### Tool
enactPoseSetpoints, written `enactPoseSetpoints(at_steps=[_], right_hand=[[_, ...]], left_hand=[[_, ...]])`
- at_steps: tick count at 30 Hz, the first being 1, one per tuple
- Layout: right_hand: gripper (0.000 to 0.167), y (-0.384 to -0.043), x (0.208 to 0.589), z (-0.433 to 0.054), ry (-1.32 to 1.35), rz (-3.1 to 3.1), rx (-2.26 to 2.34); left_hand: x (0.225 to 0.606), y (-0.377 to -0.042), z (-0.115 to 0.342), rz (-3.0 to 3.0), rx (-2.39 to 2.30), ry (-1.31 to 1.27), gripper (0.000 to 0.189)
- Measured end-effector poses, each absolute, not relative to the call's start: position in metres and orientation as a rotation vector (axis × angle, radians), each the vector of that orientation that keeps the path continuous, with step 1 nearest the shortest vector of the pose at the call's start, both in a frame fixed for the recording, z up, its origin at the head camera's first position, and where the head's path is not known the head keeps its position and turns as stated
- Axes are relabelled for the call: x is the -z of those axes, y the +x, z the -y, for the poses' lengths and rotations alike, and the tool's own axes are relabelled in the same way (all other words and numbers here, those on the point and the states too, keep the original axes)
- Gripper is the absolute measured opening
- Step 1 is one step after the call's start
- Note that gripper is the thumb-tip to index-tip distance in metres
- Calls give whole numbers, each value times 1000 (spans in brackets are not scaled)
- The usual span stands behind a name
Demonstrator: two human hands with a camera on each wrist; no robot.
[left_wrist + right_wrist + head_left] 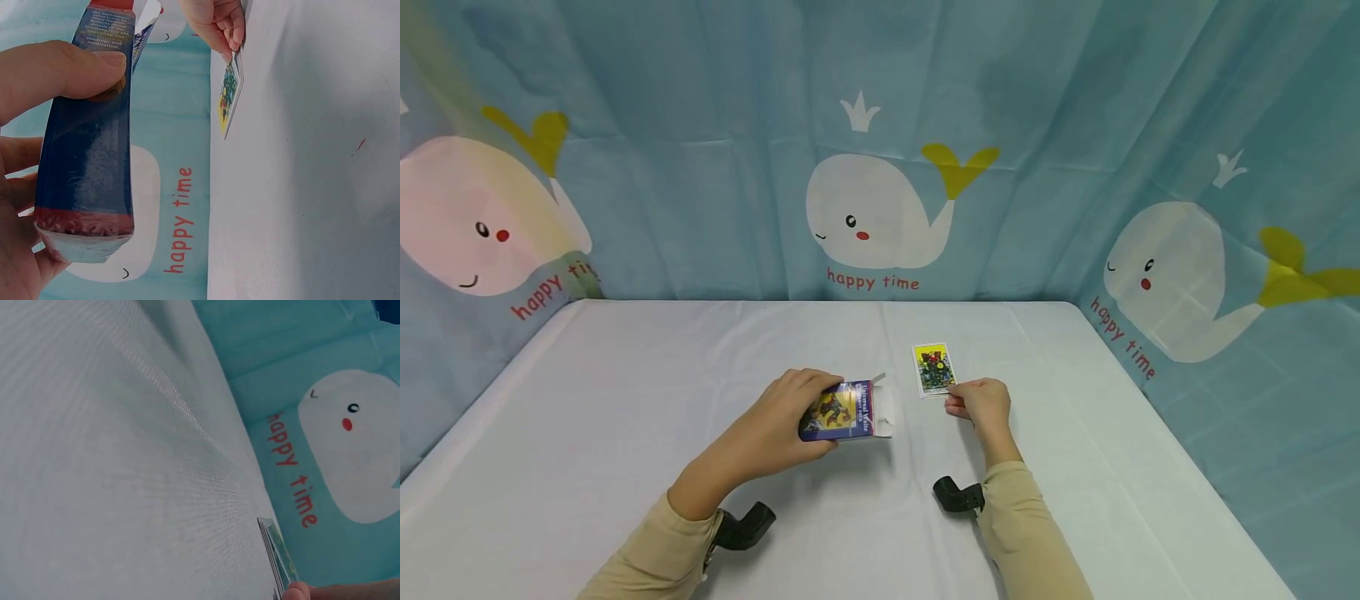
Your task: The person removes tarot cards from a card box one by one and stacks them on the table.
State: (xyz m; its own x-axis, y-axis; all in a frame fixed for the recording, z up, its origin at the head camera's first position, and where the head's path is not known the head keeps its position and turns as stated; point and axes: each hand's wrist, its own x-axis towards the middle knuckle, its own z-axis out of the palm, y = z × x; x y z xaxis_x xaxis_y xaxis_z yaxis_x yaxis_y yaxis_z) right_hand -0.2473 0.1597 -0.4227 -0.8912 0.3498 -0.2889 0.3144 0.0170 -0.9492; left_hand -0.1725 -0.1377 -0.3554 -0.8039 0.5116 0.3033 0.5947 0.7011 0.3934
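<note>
My left hand (790, 421) grips a blue card box (842, 412) near the middle of the white table (625, 400), its white flap open toward the right. In the left wrist view, thumb and fingers wrap the box (87, 150). My right hand (979, 406) pinches the near corner of a small stack of picture cards (933, 370) with a yellow-topped face, lying on the table just right of the box. The left wrist view shows those cards (230, 95) pinched by the right hand (219, 25). The right wrist view catches the cards (277, 556) edge-on with one fingertip below.
A blue cloth backdrop (880, 142) printed with white whales and "happy time" surrounds the table on the far side and both flanks. Black wrist camera mounts (958, 496) sit on both forearms. The table's edge runs along the right side.
</note>
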Motion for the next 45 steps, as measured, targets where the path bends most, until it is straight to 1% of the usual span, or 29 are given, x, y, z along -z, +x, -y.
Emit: enactPoseSetpoints(at_steps=[9, 23, 25, 29, 33, 38, 45], right_hand=[[14, -248, 422, -160, -724, 2334, -1976], [12, -249, 422, -160, -679, 2378, -1920], [13, -248, 421, -161, -671, 2375, -1938], [20, -244, 420, -169, -676, 2351, -1975], [24, -239, 408, -173, -627, 2364, -1941], [22, -233, 384, -162, -463, 2451, -1882], [19, -223, 364, -148, -291, 2505, -1846]], left_hand=[[354, -172, 137, 2740, 721, -898, 70], [354, -172, 137, 2749, 716, -892, 70], [354, -173, 137, 2753, 719, -891, 70], [355, -173, 136, 2761, 731, -901, 71], [355, -173, 135, 2759, 730, -904, 70], [355, -173, 137, 2756, 717, -898, 70], [354, -172, 137, 2756, 729, -887, 69]])
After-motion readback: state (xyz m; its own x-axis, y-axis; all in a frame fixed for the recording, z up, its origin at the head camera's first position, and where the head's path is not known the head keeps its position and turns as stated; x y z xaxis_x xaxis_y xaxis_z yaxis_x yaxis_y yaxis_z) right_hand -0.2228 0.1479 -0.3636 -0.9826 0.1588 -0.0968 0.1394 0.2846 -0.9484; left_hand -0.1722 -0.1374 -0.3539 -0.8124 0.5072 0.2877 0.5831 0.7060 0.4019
